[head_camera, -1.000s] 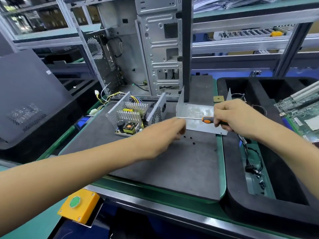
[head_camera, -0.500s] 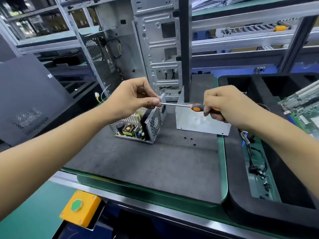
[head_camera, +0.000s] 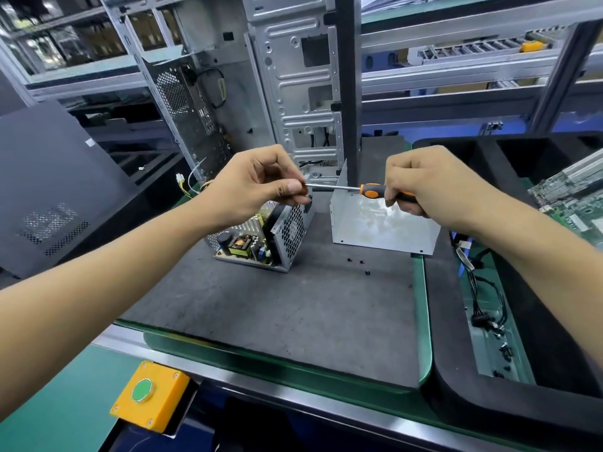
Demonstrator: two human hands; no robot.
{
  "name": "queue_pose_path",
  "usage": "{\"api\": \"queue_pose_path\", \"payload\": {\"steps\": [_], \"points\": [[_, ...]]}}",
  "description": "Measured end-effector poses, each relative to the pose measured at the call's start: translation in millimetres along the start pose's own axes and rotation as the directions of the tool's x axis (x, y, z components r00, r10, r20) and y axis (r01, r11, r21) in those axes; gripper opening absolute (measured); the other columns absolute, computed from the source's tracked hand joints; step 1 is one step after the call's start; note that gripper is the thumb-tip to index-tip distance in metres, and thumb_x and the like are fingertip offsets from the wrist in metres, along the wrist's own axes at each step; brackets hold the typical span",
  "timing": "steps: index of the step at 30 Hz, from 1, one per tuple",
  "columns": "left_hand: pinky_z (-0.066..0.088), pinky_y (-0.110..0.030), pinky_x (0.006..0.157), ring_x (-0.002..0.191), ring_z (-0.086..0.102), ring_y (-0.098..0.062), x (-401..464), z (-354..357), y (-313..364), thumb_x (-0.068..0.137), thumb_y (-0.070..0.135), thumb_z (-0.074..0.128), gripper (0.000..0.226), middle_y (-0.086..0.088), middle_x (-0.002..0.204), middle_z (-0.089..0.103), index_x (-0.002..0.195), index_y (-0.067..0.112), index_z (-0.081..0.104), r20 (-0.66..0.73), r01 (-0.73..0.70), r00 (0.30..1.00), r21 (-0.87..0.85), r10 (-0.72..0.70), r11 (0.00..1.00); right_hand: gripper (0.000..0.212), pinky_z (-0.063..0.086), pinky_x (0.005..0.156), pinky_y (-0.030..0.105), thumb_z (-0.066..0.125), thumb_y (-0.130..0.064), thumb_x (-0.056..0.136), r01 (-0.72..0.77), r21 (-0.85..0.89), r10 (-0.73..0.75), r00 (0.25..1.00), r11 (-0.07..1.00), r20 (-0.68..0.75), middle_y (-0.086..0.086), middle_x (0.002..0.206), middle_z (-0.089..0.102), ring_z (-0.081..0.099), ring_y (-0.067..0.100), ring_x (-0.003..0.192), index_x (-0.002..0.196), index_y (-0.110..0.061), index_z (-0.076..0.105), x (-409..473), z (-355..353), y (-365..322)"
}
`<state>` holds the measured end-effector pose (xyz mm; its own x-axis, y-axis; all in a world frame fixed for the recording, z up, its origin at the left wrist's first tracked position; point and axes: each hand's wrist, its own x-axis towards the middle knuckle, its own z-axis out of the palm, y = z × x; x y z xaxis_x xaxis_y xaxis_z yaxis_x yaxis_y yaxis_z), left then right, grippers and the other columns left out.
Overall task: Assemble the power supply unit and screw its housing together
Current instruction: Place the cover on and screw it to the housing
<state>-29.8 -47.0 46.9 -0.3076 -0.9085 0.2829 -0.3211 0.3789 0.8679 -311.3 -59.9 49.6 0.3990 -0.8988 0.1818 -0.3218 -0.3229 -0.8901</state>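
Note:
The open power supply unit (head_camera: 261, 243) sits on the dark foam mat (head_camera: 293, 308), its circuit board and perforated side wall exposed. Its bare metal housing cover (head_camera: 378, 223) stands to the right. Three small black screws (head_camera: 361, 265) lie on the mat in front of the cover. My right hand (head_camera: 424, 184) grips the orange-and-black handle of a screwdriver (head_camera: 355, 188), held level above the parts. My left hand (head_camera: 257, 184) pinches at the tip of its shaft; whether a screw is between the fingers is hidden.
An open metal computer case (head_camera: 287, 86) stands behind the mat. A dark side panel (head_camera: 49, 190) leans at left. A black foam tray (head_camera: 554, 321) at right holds cables and a green circuit board (head_camera: 574, 197). A yellow box with a green button (head_camera: 150, 394) sits at the bench's front edge.
Both hands rose from the mat. My left hand left the loose screws and came up to the screwdriver's tip, where it stays pinched. The screwdriver is held a little higher.

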Motion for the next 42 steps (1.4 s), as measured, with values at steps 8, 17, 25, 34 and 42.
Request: {"api": "queue_pose_path", "payload": {"steps": [8, 17, 25, 34, 42], "points": [[0.063, -0.032, 0.082, 0.093, 0.077, -0.029, 3, 3, -1, 0.093, 0.006, 0.069, 0.008, -0.012, 0.09, 0.077, 0.098, 0.003, 0.064, -0.023, -0.005, 1.0, -0.005, 0.005, 1.0, 0.026, 0.03, 0.04, 0.014, 0.051, 0.002, 0.089, 0.01, -0.012, -0.01, 1.0, 1.0, 0.0, -0.008, 0.041, 0.05, 0.036, 0.005, 0.037, 0.064, 0.002, 0.058, 4, 0, -3], [0.06, -0.026, 0.075, 0.085, 0.077, -0.023, 8, -1, -2, 0.099, 0.002, 0.063, 0.004, -0.008, 0.086, 0.076, 0.097, 0.005, 0.064, -0.056, 0.046, 0.998, 0.056, -0.043, 0.997, 0.022, 0.036, 0.063, 0.037, 0.052, -0.037, 0.074, 0.078, -0.289, -0.118, 0.985, 0.954, -0.125, 0.008, 0.071, 0.063, 0.041, 0.02, 0.06, 0.065, -0.017, 0.052, 6, 8, -5], [0.062, -0.031, 0.086, 0.099, 0.077, -0.026, 14, -5, -6, 0.099, 0.002, 0.062, 0.008, -0.012, 0.099, 0.078, 0.106, 0.004, 0.063, -0.039, 0.049, 0.998, 0.079, -0.046, 0.996, 0.031, 0.028, 0.056, 0.034, 0.046, -0.049, 0.082, 0.114, -0.572, -0.259, 0.95, 0.812, -0.177, -0.002, 0.065, 0.052, 0.044, 0.018, 0.065, 0.076, -0.019, 0.048, 4, 15, -6], [0.053, -0.038, 0.078, 0.091, 0.064, -0.019, -14, 10, -7, 0.09, 0.067, 0.064, 0.055, 0.0, 0.105, 0.062, 0.115, 0.021, 0.045, -0.208, 0.388, 0.922, 0.526, -0.328, 0.757, 0.023, 0.028, 0.055, 0.033, 0.056, -0.035, 0.089, 0.013, -0.537, -0.147, 0.967, 0.843, -0.206, -0.002, 0.063, 0.052, 0.043, 0.019, 0.064, 0.073, -0.019, 0.052, 4, 8, 16], [0.039, -0.029, 0.05, 0.056, 0.05, -0.017, -22, 2, -10, 0.096, 0.037, 0.068, 0.034, 0.0, 0.078, 0.066, 0.124, 0.026, 0.052, -0.242, 0.432, 0.901, 0.541, -0.359, 0.721, 0.036, 0.031, 0.055, 0.032, 0.047, -0.054, 0.076, -0.007, -0.558, -0.104, 0.981, 0.83, -0.166, -0.001, 0.064, 0.057, 0.05, 0.022, 0.063, 0.074, -0.019, 0.052, 4, 18, 13]]}}
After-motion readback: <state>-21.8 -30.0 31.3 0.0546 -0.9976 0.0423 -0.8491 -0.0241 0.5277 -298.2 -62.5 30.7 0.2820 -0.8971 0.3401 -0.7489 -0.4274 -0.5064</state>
